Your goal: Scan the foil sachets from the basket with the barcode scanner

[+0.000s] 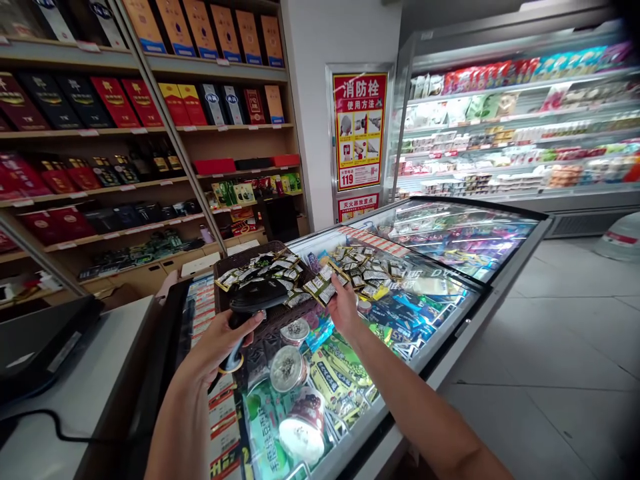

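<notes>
My left hand [217,347] is wrapped round the handle of a black handheld barcode scanner [257,295], whose head points to the right. In my right hand [345,310] is a small flat snack packet [323,283], pinched at its right end, with the printed side up. The packet is just right of the scanner head. Behind the scanner sits a dark brown wicker basket [267,325], which holds several similar packets [273,267]. More of them lie in a loose pile [373,270] on the freezer's glass, beyond my right hand.
The chest freezer [443,357] shows ice cream tubs [289,368] and bagged ices under its glass. At left stands a counter [107,360] with a black device [45,347] and a cable. Shelves of boxes [117,103] and a lit refrigerated display [500,133] stand behind.
</notes>
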Demonstrator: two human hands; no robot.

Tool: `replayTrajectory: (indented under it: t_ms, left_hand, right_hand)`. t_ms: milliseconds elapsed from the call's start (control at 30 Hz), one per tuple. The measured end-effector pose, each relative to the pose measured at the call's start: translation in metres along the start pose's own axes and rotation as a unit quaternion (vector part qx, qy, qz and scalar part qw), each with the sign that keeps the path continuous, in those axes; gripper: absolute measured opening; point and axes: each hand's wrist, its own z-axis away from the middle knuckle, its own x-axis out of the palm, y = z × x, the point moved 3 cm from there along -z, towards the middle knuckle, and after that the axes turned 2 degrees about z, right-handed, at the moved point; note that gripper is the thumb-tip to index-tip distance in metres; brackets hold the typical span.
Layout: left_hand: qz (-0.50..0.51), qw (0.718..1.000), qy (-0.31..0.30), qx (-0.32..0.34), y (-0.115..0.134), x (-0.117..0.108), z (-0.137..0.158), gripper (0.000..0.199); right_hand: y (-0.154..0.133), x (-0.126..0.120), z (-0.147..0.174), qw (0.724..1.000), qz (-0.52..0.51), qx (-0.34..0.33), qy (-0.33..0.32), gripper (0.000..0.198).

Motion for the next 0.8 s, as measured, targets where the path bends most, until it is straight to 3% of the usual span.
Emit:
replayTrajectory:
  t_ms: [433,567,700,800]
  left_hand:
    - [-0.019,0.999,0.027,-0.023,0.003,0.003,-0.001,0.058]
    - [-0.015,0.999,0.030,-0.007,0.004,0.000,0.000,0.054]
    - [-0.009,1.000,0.025,0.004,-0.001,-0.005,-0.001,0.051]
    - [-0.010,1.000,0.029,0.002,-0.001,-0.008,-0.001,0.051]
  right_hand:
    - [0.009,-0.008,-0.012,0.999,0.029,-0.028,0.003,0.028]
    - [0.001,-0.021,-0.026,0.989,0.106,-0.077,0.070,0.023]
    - [-0.022,-0.038,-0.038,0.949,0.216,-0.175,0.150,0.023]
    - [-0.027,-0.051,-0.048,0.932,0.241,-0.145,0.228,0.022]
